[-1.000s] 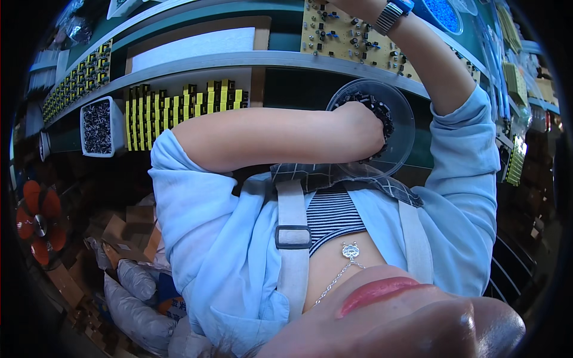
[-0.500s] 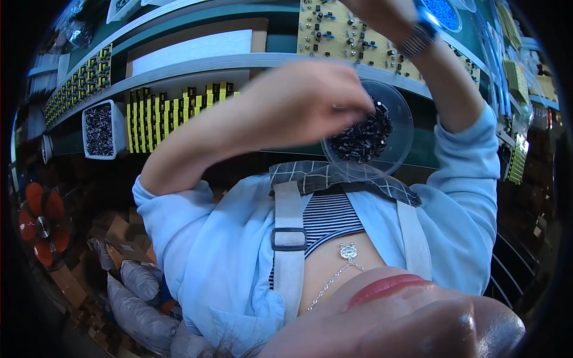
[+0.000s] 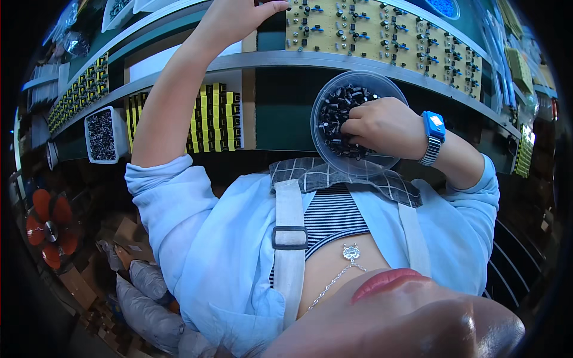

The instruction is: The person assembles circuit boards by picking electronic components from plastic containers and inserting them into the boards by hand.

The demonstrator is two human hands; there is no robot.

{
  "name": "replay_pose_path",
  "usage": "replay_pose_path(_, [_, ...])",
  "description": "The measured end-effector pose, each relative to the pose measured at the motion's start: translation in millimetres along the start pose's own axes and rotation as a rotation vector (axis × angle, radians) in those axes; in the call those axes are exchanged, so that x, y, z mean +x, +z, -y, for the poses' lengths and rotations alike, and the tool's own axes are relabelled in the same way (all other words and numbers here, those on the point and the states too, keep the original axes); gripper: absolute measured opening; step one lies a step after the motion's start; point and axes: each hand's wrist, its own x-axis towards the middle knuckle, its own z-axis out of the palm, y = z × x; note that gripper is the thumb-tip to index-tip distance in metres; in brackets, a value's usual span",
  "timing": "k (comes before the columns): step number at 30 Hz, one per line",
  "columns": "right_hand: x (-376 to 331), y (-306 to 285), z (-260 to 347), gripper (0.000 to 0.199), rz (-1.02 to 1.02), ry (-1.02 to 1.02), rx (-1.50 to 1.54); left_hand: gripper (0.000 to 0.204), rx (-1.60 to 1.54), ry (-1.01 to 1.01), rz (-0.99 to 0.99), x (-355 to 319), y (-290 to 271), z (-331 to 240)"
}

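Note:
In front of my chest stands a clear round plastic tub (image 3: 394, 160) of small black cylindrical capacitors (image 3: 334, 119). My right hand (image 3: 385, 126), a blue watch on its wrist, reaches into it with curled fingers. Its fingertips are hidden among the parts. My left hand (image 3: 242, 17) is at the top edge, by the left corner of a tan circuit board panel (image 3: 376, 37). Its thumb touches or nearly touches a small dark part there; the other fingers are partly cut off. Rows of black, blue and silver components stand on the panel.
Metal rails (image 3: 277, 58) run across the green bench. Yellow-and-black blocks (image 3: 215, 119) fill a shallow box at left, beside a white bin (image 3: 122, 134) of small dark parts. A bowl of blue pieces (image 3: 443, 8) sits at top right. An orange fan (image 3: 51, 230) stands low at left.
My left hand has left the tub and moved up to the panel's left corner. My right hand has come down from the panel into the tub. The tub appears slightly farther left.

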Motion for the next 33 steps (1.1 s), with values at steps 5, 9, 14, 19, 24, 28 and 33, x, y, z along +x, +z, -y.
replay_pose_path(5, [-3,2,-2,0.019,-0.188,-0.02,0.061,0.018,0.241,0.146,-0.1,-1,2,-11])
replay_pose_path(9, [-4,-2,-2,0.021,-0.192,0.011,0.142,0.017,0.31,0.201,-0.078,2,4,-4])
replay_pose_path(14, [-4,-2,-3,0.019,-0.371,-0.064,0.187,0.014,0.476,0.37,-0.075,4,1,-3])
replay_pose_path(19, [-5,-3,-5,0.018,-0.408,-0.066,0.357,0.012,0.517,0.458,-0.119,2,6,-4])
replay_pose_path(24, [-7,-41,-19,0.024,-0.711,-0.117,0.4,0.01,0.443,0.471,-0.233,-16,14,-26])
replay_pose_path(28, [21,-51,-45,0.019,-0.996,-0.08,0.635,0.02,0.232,0.554,0.271,-60,50,-72])
replay_pose_path(33, [83,-66,-56,0.018,-0.718,0.049,0.68,0.031,0.319,0.686,0.523,-77,114,-83])
